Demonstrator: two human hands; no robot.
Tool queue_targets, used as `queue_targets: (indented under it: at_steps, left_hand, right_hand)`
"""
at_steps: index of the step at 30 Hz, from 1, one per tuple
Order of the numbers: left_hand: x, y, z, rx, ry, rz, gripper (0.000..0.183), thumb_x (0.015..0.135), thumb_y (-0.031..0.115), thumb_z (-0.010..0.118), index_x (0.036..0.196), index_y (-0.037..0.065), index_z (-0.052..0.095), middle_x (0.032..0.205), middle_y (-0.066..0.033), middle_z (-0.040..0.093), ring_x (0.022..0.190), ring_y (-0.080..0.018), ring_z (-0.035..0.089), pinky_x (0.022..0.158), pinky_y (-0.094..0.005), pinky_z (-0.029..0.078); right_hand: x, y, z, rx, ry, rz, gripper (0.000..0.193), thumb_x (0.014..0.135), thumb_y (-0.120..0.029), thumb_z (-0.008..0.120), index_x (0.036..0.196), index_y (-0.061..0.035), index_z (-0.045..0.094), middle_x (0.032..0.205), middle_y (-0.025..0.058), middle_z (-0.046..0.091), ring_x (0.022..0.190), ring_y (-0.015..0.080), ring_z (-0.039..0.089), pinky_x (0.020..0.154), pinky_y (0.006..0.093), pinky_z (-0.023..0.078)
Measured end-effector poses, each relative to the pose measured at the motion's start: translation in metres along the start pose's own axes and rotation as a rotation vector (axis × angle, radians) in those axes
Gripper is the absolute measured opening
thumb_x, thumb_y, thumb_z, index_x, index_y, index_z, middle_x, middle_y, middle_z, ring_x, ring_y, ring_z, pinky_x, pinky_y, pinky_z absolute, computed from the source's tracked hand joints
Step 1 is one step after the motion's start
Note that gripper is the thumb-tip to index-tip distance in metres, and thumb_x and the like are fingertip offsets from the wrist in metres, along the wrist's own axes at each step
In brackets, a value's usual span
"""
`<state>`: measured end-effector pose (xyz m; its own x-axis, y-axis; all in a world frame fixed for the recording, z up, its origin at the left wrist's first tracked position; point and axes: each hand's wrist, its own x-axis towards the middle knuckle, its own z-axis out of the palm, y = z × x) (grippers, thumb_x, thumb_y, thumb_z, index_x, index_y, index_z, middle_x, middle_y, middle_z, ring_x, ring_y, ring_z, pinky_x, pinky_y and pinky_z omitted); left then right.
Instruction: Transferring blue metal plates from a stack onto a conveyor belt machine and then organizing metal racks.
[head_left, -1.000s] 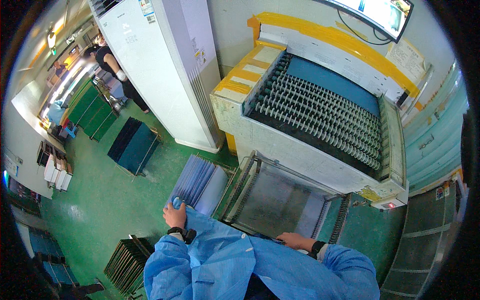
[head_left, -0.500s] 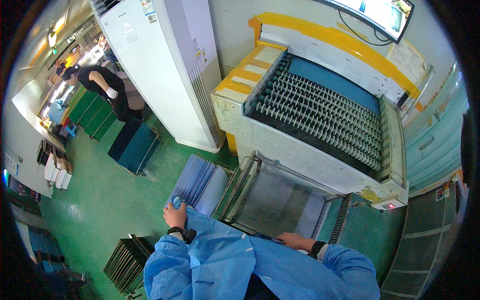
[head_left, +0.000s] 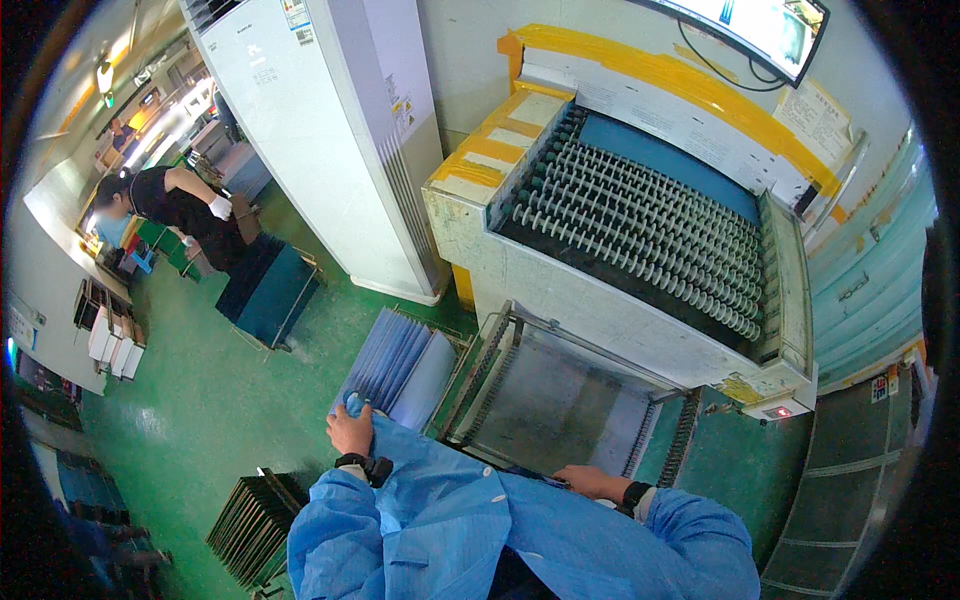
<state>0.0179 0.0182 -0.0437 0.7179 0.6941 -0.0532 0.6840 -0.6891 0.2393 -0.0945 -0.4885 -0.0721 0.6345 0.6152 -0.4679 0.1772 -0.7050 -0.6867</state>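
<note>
My left hand (head_left: 350,432) is closed on the front edge of my blue work coat (head_left: 430,490), drawing the cloth out to the left. A small blue tuft of cloth pokes up beside its thumb. Just beyond this hand, a rack holds several upright bluish panels (head_left: 390,365). My right hand (head_left: 590,482) is at the coat's far edge, beside a narrow dark thing (head_left: 535,475). Its fingers look closed, but their tips are partly hidden, and what they hold cannot be made out. Ahead of both hands stands a metal rack frame (head_left: 570,395) with spring-like side strips.
A roller machine (head_left: 640,240) with yellow tape stands beyond the frame, under a screen (head_left: 760,30). A tall white cabinet unit (head_left: 310,130) is left of it. On the floor are a rack of dark panels (head_left: 255,525) and a blue bin-like cart (head_left: 270,295), where a person (head_left: 185,210) bends.
The person at the far left has bent lower and shifted, with the head now further left and both gloved hands showing. My hands and coat have not visibly moved.
</note>
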Motion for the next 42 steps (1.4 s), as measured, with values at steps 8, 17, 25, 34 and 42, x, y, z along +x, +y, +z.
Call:
queue_targets:
  at_steps: [8, 17, 25, 34, 42]
  left_hand:
    - [0.0, 0.003, -0.004, 0.003, -0.024, -0.014, 0.069, 0.077, 0.052, 0.073, 0.128, 0.007, 0.059, 0.125, -0.0221, 0.055, 0.115, -0.0437, 0.054, 0.094, -0.0522, 0.048]
    - [0.002, 0.0, 0.002, 0.002, -0.016, -0.019, 0.069, 0.077, 0.053, 0.072, 0.128, 0.007, 0.059, 0.126, -0.0221, 0.055, 0.115, -0.044, 0.054, 0.094, -0.0521, 0.048]
    - [-0.001, 0.003, -0.005, -0.01, -0.032, -0.023, 0.071, 0.079, 0.055, 0.07, 0.13, 0.006, 0.057, 0.125, -0.0226, 0.055, 0.116, -0.0444, 0.053, 0.098, -0.0517, 0.045]
    - [0.003, 0.0, -0.001, -0.039, -0.03, -0.017, 0.071, 0.078, 0.054, 0.07, 0.13, 0.008, 0.059, 0.13, -0.0236, 0.053, 0.117, -0.0457, 0.052, 0.096, -0.0536, 0.047]
    - [0.008, -0.009, 0.006, -0.009, -0.022, 0.013, 0.072, 0.077, 0.057, 0.07, 0.129, 0.008, 0.059, 0.127, -0.024, 0.055, 0.114, -0.0464, 0.054, 0.095, -0.0536, 0.047]
  right_hand:
    - [0.002, 0.0, -0.002, -0.035, -0.066, 0.015, 0.039, 0.089, -0.031, 0.059, 0.12, -0.0079, 0.064, 0.103, 0.0228, 0.068, 0.095, 0.0438, 0.066, 0.078, 0.0551, 0.052]
    - [0.002, 0.001, -0.003, -0.026, -0.059, -0.004, 0.039, 0.088, -0.029, 0.06, 0.121, -0.0083, 0.063, 0.1, 0.024, 0.068, 0.095, 0.0449, 0.065, 0.077, 0.0558, 0.052]
    - [0.004, 0.013, 0.011, -0.027, 0.011, -0.064, 0.035, 0.089, -0.032, 0.059, 0.114, -0.0076, 0.064, 0.099, 0.0232, 0.069, 0.093, 0.0448, 0.066, 0.079, 0.0558, 0.051]
    - [-0.004, -0.006, -0.004, -0.049, -0.03, -0.089, 0.032, 0.085, -0.027, 0.06, 0.11, -0.0085, 0.065, 0.097, 0.0242, 0.068, 0.09, 0.0445, 0.066, 0.076, 0.0548, 0.051]
    - [-0.024, -0.04, -0.034, -0.161, -0.036, -0.057, 0.026, 0.081, -0.02, 0.059, 0.104, -0.0105, 0.066, 0.088, 0.0216, 0.069, 0.082, 0.0434, 0.066, 0.069, 0.0545, 0.051]
